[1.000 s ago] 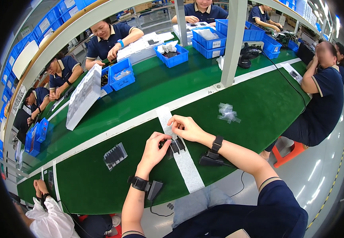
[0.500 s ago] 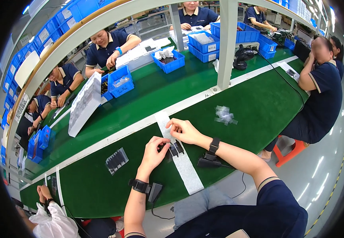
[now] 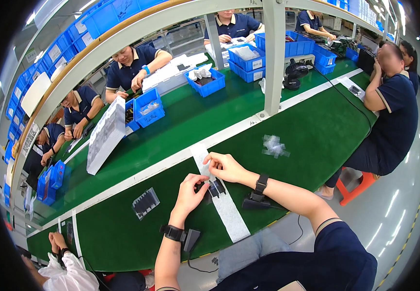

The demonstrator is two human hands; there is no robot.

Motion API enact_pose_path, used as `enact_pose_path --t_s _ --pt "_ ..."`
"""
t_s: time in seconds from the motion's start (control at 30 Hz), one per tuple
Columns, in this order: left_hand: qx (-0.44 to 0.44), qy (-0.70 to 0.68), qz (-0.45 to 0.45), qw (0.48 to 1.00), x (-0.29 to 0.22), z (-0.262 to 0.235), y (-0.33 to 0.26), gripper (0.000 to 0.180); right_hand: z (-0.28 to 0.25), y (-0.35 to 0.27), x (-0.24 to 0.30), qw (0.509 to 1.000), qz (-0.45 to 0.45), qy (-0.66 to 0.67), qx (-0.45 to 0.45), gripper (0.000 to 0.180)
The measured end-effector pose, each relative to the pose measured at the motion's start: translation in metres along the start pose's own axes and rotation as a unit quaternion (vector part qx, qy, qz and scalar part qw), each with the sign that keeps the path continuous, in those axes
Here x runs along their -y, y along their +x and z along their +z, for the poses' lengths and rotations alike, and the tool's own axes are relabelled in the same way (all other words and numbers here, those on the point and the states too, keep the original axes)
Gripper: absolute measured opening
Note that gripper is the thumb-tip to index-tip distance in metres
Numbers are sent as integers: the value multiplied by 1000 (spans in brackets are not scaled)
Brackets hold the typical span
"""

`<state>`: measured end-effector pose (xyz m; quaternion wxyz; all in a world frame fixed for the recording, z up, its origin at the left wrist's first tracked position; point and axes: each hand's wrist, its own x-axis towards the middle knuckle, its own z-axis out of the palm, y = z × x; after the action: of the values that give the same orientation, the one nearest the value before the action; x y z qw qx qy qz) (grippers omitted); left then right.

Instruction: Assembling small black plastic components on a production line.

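Small black strip-like pieces (image 3: 216,188) lie side by side on a white strip (image 3: 231,220) that crosses the green table. My left hand (image 3: 188,196) is at their left edge, thumb and forefinger bent toward each other in a pinch; what lies between them is too small to make out. Just beyond the pieces, my right hand (image 3: 228,169) hovers over the strip with thumb and fingertips brought together. Anything in that pinch cannot be made out. Left of my hands lies a clear sheet with a row of black strips (image 3: 146,203).
A loose pile of clear film pieces (image 3: 274,146) lies to the right. Ahead, a grey post (image 3: 273,63) rises from a white rail. Blue bins (image 3: 149,107) and a tilted white foam tray (image 3: 105,136) stand beyond it. Co-workers sit around; one is close on the right (image 3: 389,106).
The whole view has shifted slightly. My left fingertips look a little farther apart, and my right hand keeps its pinch over the strip.
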<state>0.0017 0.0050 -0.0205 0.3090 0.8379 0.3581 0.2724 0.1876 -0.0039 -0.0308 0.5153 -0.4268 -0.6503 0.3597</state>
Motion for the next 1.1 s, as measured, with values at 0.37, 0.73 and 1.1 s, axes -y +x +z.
enact_pose_path --t_s 0.37,0.73,1.1 --pt "0 1 -6 1000 -2 1 1 21 -2 0 -4 1000 -11 -12 5 22" --pt "-1 2 1 1000 -2 0 2 20 -2 1 1 1000 1 -16 7 21" --pt "-1 0 -5 1000 -6 -1 0 20 -2 0 0 1000 -3 -2 3 24"
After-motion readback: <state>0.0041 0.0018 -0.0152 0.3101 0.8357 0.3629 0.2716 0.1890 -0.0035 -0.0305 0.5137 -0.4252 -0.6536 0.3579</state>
